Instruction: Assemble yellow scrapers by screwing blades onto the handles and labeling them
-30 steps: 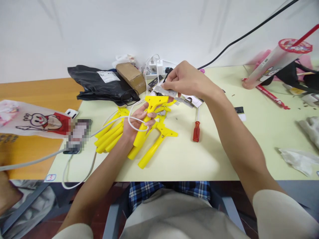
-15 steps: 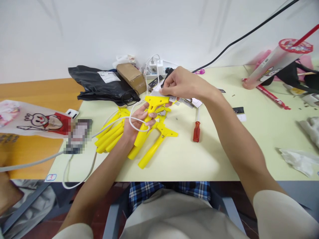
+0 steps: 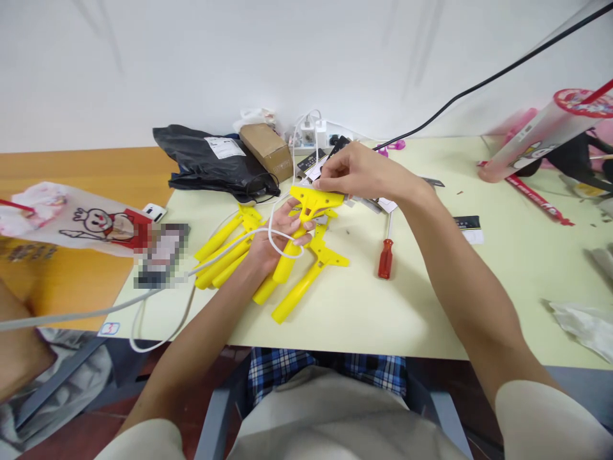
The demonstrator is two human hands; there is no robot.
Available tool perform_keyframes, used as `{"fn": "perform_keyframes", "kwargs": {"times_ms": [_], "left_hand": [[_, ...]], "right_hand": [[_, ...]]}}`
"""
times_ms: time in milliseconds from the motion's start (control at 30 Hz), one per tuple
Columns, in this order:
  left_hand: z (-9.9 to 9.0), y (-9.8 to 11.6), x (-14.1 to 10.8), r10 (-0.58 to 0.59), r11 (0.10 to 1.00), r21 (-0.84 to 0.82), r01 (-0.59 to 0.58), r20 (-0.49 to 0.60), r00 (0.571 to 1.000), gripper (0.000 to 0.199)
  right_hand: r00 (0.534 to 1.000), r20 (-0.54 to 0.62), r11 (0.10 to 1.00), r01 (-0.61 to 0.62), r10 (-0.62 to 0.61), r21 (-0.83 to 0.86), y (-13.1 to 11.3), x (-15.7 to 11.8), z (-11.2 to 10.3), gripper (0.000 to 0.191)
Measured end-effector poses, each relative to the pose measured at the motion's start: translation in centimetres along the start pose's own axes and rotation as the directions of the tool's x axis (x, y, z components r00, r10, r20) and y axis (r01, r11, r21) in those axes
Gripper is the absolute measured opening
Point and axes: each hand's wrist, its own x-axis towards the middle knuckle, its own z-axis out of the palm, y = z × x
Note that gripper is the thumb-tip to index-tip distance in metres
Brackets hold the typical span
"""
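My left hand [image 3: 275, 239] is closed around the handle of a yellow scraper [image 3: 313, 202], holding it tilted with its wide head up. A white cable loops over these fingers. At the head's top edge, my right hand [image 3: 352, 172] pinches a thin grey plate [image 3: 305, 187], mostly hidden by the fingers and the head. Beneath the left hand lie more yellow scrapers [image 3: 299, 295], several of them bunched to its left [image 3: 220, 246]. A screwdriver with a red handle [image 3: 385, 259] lies to the right of them.
Behind my hands are a black plastic bag [image 3: 205, 169], a cardboard box [image 3: 268, 150] and a power strip with chargers [image 3: 311, 134]. A bagged cup [image 3: 96, 220] and a phone [image 3: 163, 255] lie left. A tall cup [image 3: 531, 140] leans at right. Part of another person shows at far left.
The grey plate has come down against the scraper's head and shows less now. My right hand has lowered slightly with it. The whole view has shifted a little.
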Motion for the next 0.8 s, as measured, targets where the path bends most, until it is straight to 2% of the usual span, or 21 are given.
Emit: {"fn": "perform_keyframes", "kwargs": {"times_ms": [167,400,633,800], "left_hand": [[-0.3,-0.2,0.1,0.012,1.000,-0.013,-0.012,0.044,0.999,0.039],[-0.5,-0.2,0.0,0.031,0.999,-0.016,-0.030,0.084,0.996,0.043],[-0.5,-0.6,0.1,-0.015,0.999,-0.039,0.016,0.042,0.999,0.042],[-0.7,-0.7,0.3,-0.004,0.999,-0.033,0.006,0.065,0.998,0.045]], "right_hand": [[0.999,-0.037,1.000,-0.003,0.004,0.029,-0.3,0.2,0.7,0.034],[0.999,-0.029,0.998,0.016,-0.015,0.061,-0.2,0.5,1.0,0.035],[0.999,0.033,0.998,0.028,-0.029,0.049,0.0,0.1,0.1,0.036],[0.997,0.069,0.999,0.045,-0.047,0.020,0.5,0.0,-0.6,0.037]]}}
